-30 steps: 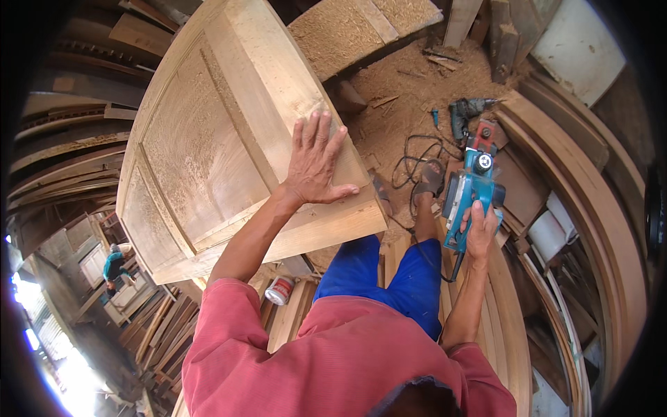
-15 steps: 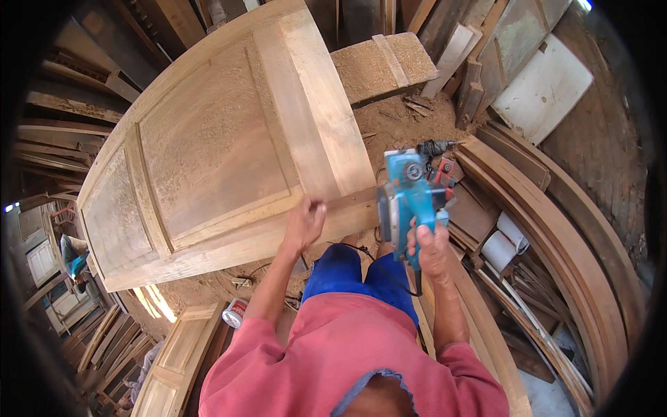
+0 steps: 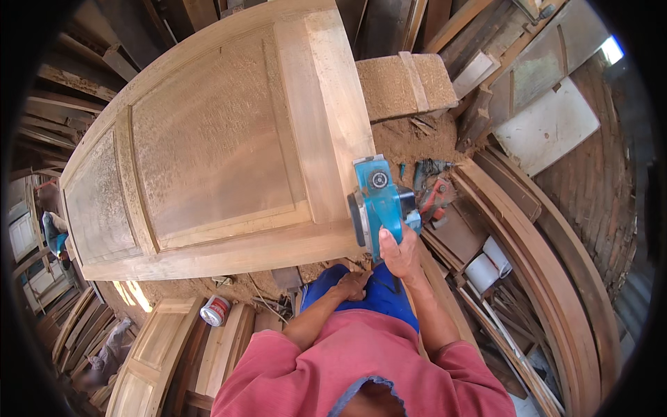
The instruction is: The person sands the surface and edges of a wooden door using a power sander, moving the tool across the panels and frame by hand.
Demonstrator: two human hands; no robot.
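Note:
My right hand is wrapped round the rear handle of a blue electric planer. The planer is held on edge beside the near right corner of a large wooden panel door; whether it touches the door I cannot tell. The door has framed panels dusted with shavings and lies flat in front of me. My left hand is low over my blue shorts, below the planer, with its fingers curled in. What those fingers hold, if anything, is hidden.
A drill and a red power tool lie right of the planer. Long boards curve along my right. A shavings-covered block is beyond the door. A tin can and a smaller panelled piece are at lower left.
My left hand has drawn back from the door's near edge to my lap. The planer in my right hand has moved left, closer to the door's corner.

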